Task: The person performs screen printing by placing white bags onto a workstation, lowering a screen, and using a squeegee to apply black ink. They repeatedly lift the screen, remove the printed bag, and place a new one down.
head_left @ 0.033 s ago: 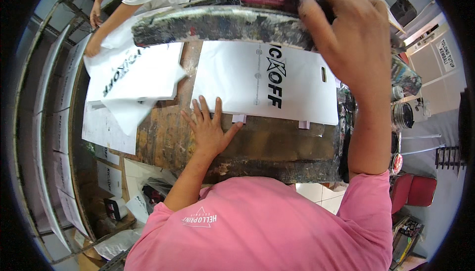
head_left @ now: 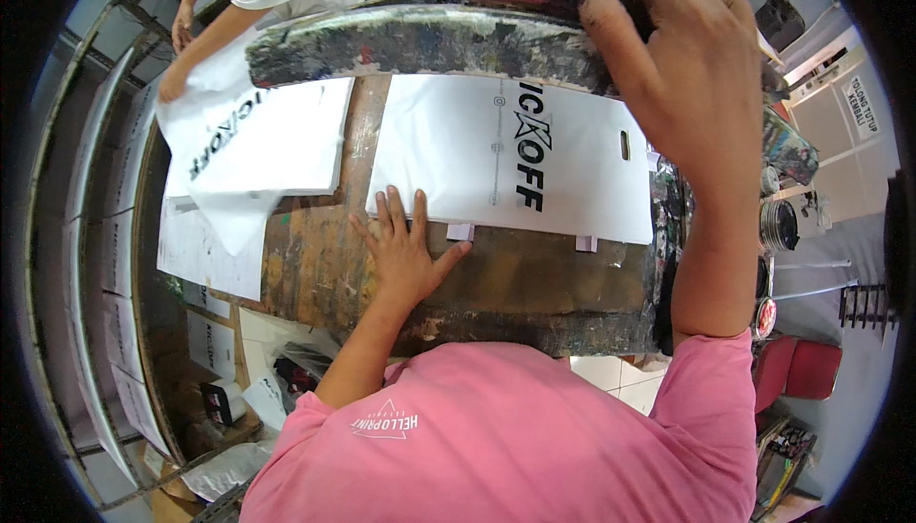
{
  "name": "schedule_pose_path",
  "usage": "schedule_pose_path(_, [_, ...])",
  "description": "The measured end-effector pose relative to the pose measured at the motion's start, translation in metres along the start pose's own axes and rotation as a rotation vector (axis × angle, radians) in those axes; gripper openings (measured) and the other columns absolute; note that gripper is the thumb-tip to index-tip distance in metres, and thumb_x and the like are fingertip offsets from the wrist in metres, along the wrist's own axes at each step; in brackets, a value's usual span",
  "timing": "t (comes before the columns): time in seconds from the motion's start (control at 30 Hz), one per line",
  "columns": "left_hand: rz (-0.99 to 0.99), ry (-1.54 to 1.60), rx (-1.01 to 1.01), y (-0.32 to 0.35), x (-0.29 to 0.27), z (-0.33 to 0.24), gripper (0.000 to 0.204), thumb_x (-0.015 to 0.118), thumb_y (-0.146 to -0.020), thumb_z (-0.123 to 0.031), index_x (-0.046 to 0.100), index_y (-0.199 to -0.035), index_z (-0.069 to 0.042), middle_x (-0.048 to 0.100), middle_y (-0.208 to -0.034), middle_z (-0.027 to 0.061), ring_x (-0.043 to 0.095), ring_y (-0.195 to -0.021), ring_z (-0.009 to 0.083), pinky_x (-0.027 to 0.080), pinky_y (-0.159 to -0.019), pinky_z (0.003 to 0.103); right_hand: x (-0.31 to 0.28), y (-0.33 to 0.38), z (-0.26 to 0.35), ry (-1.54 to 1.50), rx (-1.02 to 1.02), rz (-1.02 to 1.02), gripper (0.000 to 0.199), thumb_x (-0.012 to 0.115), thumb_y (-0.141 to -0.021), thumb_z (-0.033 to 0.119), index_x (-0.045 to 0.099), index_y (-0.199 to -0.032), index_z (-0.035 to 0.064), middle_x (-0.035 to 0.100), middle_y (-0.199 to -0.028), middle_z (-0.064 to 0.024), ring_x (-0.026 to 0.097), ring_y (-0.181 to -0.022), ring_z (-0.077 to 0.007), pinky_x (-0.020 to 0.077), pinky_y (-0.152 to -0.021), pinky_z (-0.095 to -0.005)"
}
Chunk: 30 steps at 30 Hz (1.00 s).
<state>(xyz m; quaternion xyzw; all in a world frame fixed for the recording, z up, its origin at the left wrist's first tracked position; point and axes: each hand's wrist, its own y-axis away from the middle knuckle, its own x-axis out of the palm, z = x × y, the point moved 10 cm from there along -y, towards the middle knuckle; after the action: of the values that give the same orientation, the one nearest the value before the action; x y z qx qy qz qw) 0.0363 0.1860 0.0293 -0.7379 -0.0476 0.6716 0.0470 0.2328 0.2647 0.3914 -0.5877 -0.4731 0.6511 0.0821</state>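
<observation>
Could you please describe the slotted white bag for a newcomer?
On the stained worktable, the left hand overlaps the near left corner of the white bag. Unlike the white pile to its left, it shows a dark slot near its right edge.

- Left side?
- Tall multi-tier shelving rack [head_left: 72, 227], bowed by the fisheye.
- Floor?
- White tiles [head_left: 632, 373], grout lines visible.
- Right?
- Pale wall [head_left: 852, 227], red chair [head_left: 811, 367] below black slotted rack [head_left: 866, 303], white sign [head_left: 862, 108] higher up.
- Light?
- Bright.

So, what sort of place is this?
Likely a print workshop: a smeared frame tilted above a stained worktable, and white bags bearing matching black print.
</observation>
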Motion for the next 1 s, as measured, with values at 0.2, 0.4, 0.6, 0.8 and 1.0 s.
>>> schedule_pose_path(0.2, [-0.129, 0.398, 0.037, -0.038, -0.065, -0.02, 0.092, 0.07, -0.087, -0.058, 0.045, -0.148, 0.006, 0.046, -0.151, 0.0269, 0.04, -0.144, 0.0385, 0.024, -0.114, 0.062, -0.006, -0.031, -0.001, -0.107, 0.165, -0.022, 0.034, 0.056, -0.09, 0.03, 0.065, -0.074, 0.0022, 0.061, -0.062, -0.0085, 0.053, -0.052, -0.017, 0.041, -0.05, -0.0348])
schedule_pose_path(0.4, [-0.385, 0.975, -0.239, -0.076, -0.111, 0.008, 0.051, 0.076, -0.093, -0.014, 0.06, -0.137, 0.004, 0.072, -0.116, 0.0164, 0.068, -0.098, 0.0162, 0.054, -0.083, 0.03, 0.003, -0.055, -0.035, -0.243, 0.216, 0.069, 0.033, 0.056, -0.093, 0.033, 0.067, -0.084, 0.0031, 0.064, -0.07, -0.0107, 0.057, -0.063, -0.0234, 0.0424, -0.061, -0.0367])
schedule_pose_path(0.6, [-0.432, 0.98, -0.486, -0.053, -0.085, 0.133, 0.055, 0.069, -0.095, -0.005, 0.052, -0.147, 0.001, 0.068, -0.073, 0.0054, 0.06, -0.064, 0.0063, 0.049, -0.058, 0.024, 0.005, -0.04, -0.025, -0.176, 0.135, -0.017, 0.033, 0.057, -0.096, 0.035, 0.068, -0.094, 0.0039, 0.066, -0.078, -0.0129, 0.061, -0.074, -0.0298, 0.0439, -0.073, -0.0386])
schedule_pose_path(0.8, [-0.341, 0.899, -0.397, -0.079, -0.107, 0.285, 0.073, 0.067, -0.081, -0.002, 0.046, -0.151, 0.001, 0.071, -0.092, 0.0134, 0.062, -0.065, 0.0109, 0.052, -0.058, 0.027, 0.007, -0.032, -0.035, -0.121, 0.145, 0.057, 0.036, 0.058, -0.098, 0.038, 0.07, -0.105, 0.0048, 0.069, -0.087, -0.0151, 0.064, -0.085, -0.0361, 0.0453, -0.084, -0.0406])
schedule_pose_path(1.0, [-0.523, -0.173, -0.308, -0.086, -0.149, 0.471, 0.081, 0.074, -0.078, -0.011, 0.044, -0.152, 0.0, 0.063, -0.131, 0.0288, 0.068, -0.106, 0.0378, 0.054, -0.092, 0.042, -0.009, -0.034, -0.012, -0.046, 0.04, -0.09, 0.038, 0.059, -0.097, 0.039, 0.07, -0.111, 0.0052, 0.072, -0.096, -0.019, 0.066, -0.092, -0.0394, 0.0461, -0.093, -0.0446])
